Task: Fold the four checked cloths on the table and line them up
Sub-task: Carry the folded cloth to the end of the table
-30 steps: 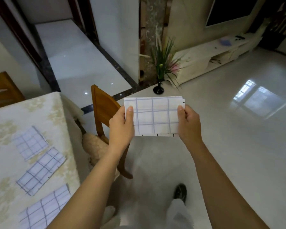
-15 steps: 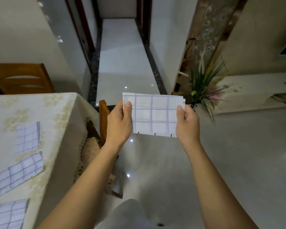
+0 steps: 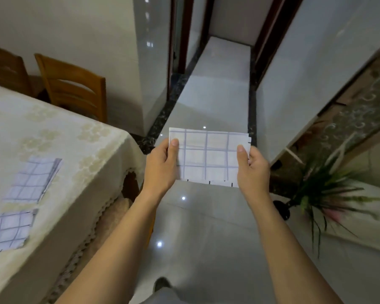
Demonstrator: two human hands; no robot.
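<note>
- Progress: two folded cloths lie flat on the counter point(image 3: 75, 139), the far cloth point(image 3: 33, 179) and the near cloth point(image 3: 7, 231), in a row and apart. Any others fall outside the view.
- The held cloth point(image 3: 208, 156), folded to a rectangle, is in the air over the floor, right of the counter. I judge that placing it remains.
- The left hand point(image 3: 160, 170) and right hand point(image 3: 253, 172) take its two short edges, fingers point(image 3: 174, 147) grasping, thumbs on the front face.

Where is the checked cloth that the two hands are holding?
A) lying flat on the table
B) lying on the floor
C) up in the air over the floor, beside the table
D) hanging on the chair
C: the left hand and the right hand pinch the side edges of the checked cloth, which hangs over the floor, apart from the table.
</note>
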